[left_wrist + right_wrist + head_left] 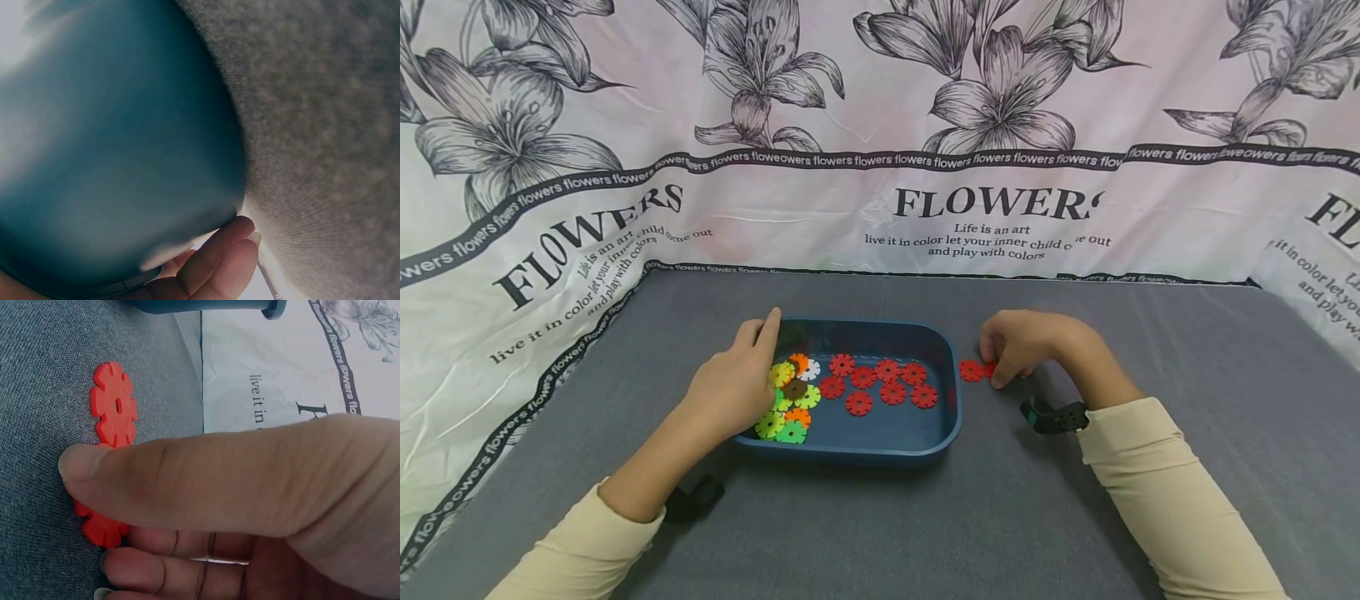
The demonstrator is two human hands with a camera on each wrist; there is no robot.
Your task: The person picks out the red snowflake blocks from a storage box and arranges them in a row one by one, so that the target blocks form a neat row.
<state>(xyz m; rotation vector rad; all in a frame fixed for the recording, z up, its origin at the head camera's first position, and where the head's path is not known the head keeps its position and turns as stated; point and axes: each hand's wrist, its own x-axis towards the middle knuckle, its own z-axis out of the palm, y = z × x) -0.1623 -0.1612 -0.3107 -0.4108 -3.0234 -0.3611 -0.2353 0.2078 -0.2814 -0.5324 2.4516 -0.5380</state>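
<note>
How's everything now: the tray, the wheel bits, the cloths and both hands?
Gray cloth: spread out
Printed cloth: hanging, creased
Blue tray: upright, open-topped
Mixed-color pieces: overlapping in the tray's left end
Inside red pieces: loose, spread out
Left hand: holding the tray's left end
Right hand: pinching a red piece outside the tray
Other outside red piece: lying flat

The left hand [735, 386] partly hides the tray [850, 455], the right hand [1027, 342] a red disc [102, 529].

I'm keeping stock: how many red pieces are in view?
10: eight red pieces inside the blue tray, and two on the grey cloth beside it, the right hand partly covering one. Others may be hidden.
</note>
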